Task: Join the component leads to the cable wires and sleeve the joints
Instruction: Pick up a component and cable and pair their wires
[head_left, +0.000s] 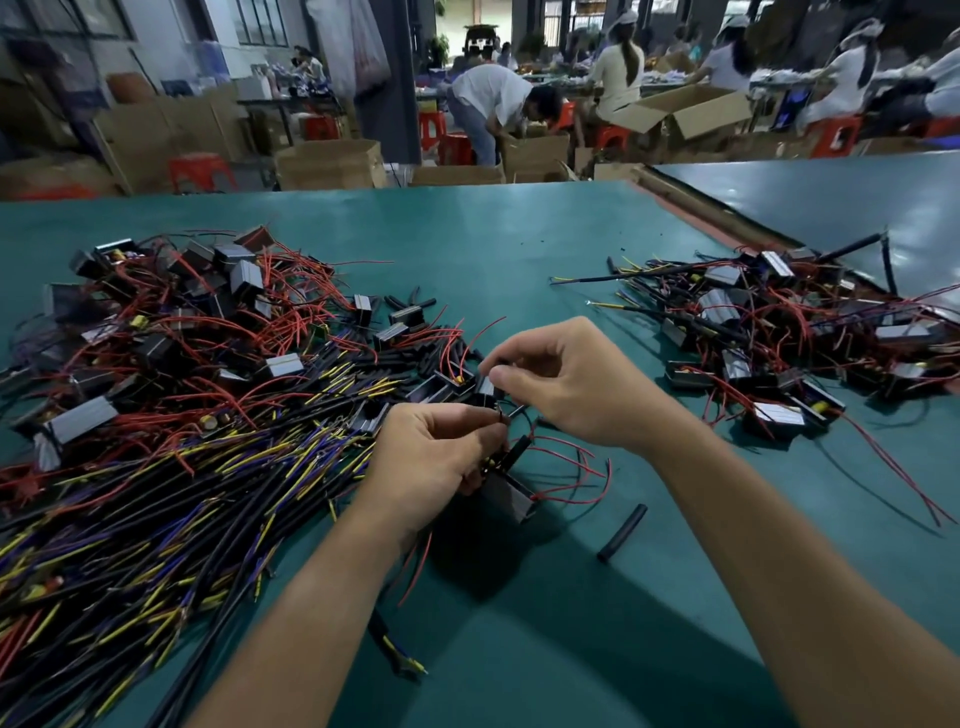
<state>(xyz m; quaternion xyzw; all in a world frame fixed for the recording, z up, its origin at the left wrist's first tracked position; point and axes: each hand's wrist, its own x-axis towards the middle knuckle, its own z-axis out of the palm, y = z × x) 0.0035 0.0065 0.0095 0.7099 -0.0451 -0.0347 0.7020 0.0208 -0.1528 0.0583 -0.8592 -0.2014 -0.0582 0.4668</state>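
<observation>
Where table (545, 613) lies bare, sleeve (622, 532) rests.

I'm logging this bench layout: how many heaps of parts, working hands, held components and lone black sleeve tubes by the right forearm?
Heaps of red-wired black components and cables: 2, left heap, right heap
Bare hands: 2, left hand, right hand pinching a thin black lead
Held grey-black box component: 1
Lone black sleeve tube on the green table: 1
Total: 6

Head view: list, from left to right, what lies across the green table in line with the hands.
pile of black cables with yellow and blue wires → left hand → right hand → pile of components with red leads
</observation>
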